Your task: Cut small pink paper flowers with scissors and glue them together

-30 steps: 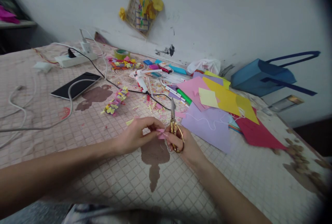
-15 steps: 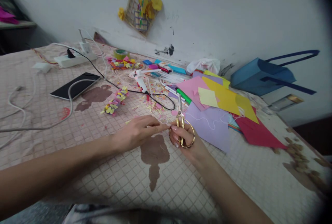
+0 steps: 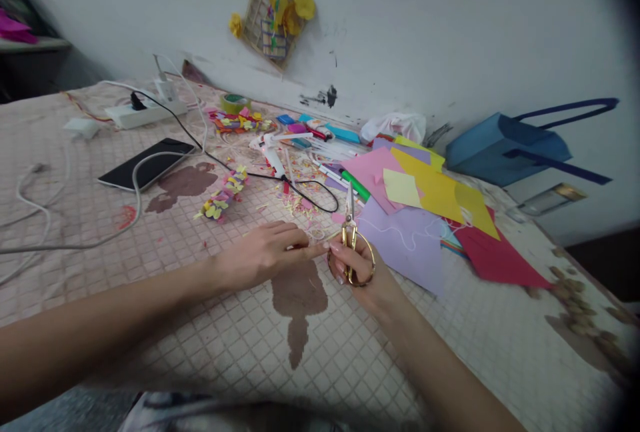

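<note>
Gold-handled scissors point(image 3: 350, 239) are in my right hand point(image 3: 367, 279), whose fingers are closed around the handles. The silver blades point away from me and look nearly together. My left hand point(image 3: 265, 255) is just to the left, above the table, with its index finger stretched out and the tip at my right fingertips. Its other fingers are partly bent and hidden, and I make out nothing held in it. Beyond the hands lie small paper scraps point(image 3: 300, 204) and a green marker point(image 3: 355, 185). Left of them rests a strip of paper flowers point(image 3: 223, 199).
A white glue gun point(image 3: 273, 152) with a looping black cord stands behind the scraps. Coloured paper sheets point(image 3: 400, 245) spread to the right, near a blue bag point(image 3: 505, 149). On the left are a dark tablet point(image 3: 147, 164), white cables and a power strip point(image 3: 145, 114).
My left hand's fingers have shifted slightly, the index finger now standing more apart from the others. The scissors stay in my right hand, almost unmoved.
</note>
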A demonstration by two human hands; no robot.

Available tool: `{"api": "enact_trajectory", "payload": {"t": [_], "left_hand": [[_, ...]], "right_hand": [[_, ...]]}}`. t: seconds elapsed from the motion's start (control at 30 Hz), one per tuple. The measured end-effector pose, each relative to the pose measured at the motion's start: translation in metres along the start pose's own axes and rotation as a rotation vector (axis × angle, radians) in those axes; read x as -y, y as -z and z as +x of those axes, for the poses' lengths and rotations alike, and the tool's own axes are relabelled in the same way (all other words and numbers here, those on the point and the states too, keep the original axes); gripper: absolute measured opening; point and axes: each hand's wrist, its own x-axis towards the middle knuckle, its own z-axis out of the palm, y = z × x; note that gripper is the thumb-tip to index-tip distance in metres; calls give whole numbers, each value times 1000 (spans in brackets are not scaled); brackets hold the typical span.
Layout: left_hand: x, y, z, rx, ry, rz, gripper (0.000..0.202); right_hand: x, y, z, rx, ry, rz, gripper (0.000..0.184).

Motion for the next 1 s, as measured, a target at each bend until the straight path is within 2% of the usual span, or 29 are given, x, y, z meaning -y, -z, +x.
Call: {"api": "enact_trajectory", "payload": {"t": [0.1,0.37,0.7,1.0], "left_hand": [[0,0,0,23,-9,-9,39],[1,-2,0,-1,16,-21,44],[1,-6,-2,-20,32,-52,47],[2,-4,-3,28,11,-75,44]], "right_hand": [[0,0,0,-11,-4,-34,18],[0,3,1,4,23,18,15],[-2,8,5,31,75,-29,17],[-5,9,5,62,12,-6,19]]}}
